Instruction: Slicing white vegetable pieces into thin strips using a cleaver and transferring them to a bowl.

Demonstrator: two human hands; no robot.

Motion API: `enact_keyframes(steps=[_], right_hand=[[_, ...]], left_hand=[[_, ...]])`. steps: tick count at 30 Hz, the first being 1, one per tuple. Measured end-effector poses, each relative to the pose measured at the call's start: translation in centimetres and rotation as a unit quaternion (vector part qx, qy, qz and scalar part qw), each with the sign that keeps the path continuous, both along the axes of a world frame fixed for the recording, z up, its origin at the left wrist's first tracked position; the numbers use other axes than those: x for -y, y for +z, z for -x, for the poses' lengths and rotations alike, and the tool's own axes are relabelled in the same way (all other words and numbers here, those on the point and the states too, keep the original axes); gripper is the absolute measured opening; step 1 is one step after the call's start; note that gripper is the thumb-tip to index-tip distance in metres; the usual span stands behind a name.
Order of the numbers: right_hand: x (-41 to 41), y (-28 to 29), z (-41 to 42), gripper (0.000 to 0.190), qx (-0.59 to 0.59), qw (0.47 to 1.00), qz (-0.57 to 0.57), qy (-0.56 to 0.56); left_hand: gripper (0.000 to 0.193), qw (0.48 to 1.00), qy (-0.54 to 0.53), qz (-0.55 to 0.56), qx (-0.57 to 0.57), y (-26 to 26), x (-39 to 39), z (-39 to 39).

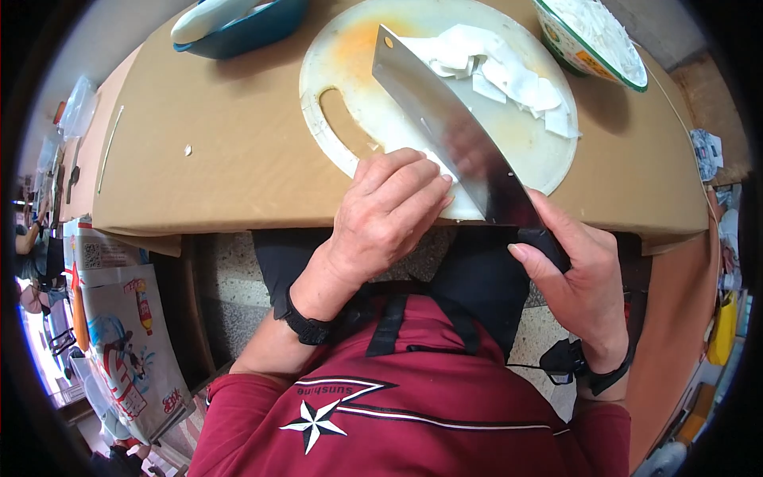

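My right hand (575, 274) grips the dark handle of a broad cleaver (456, 128), its blade slanting up and left over a round white cutting board (518, 143). My left hand (393, 206) presses with bent fingers on a white piece (441, 164) at the board's near edge, just left of the blade; most of that piece is hidden. Thin white slices (506, 74), apparently of a peeled vegetable, lie in an overlapping row across the board's far right part.
A patterned bowl (590, 53) heaped with white shreds stands beyond the board at the right. At the far left, a blue-green container (250, 30) holds a long white vegetable (208, 18). Brown covering (238, 161) lies over the table. A printed box (128, 334) stands below at the left.
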State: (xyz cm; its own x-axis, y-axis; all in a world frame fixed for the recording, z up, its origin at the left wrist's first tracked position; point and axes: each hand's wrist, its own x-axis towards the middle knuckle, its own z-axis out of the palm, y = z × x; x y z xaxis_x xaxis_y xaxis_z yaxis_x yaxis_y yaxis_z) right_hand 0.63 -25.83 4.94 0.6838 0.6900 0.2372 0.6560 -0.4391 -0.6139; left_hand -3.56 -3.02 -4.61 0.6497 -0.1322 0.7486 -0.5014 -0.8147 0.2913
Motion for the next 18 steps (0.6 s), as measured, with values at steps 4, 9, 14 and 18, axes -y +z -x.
enact_keyframes(steps=[4,9,14,18], right_hand=[[-0.1,0.3,0.0,0.048,-0.016,1.0,0.012,-0.002],[-0.3,1.1,0.1,0.05,-0.045,0.998,0.037,-0.012],[-0.1,1.3,0.3,0.051,-0.092,0.995,0.04,-0.027],[0.0,0.8,0.2,0.049,-0.032,0.999,0.02,-0.006]], left_hand=[[0.032,1.0,-0.004,0.007,-0.012,0.2,0.0,-0.1],[0.031,1.0,-0.015,0.015,-0.012,0.1,0.0,-0.1],[0.031,0.999,-0.024,0.02,-0.01,0.0,-0.1,-0.2],[0.031,0.999,-0.026,0.021,-0.012,0.1,-0.2,-0.2]])
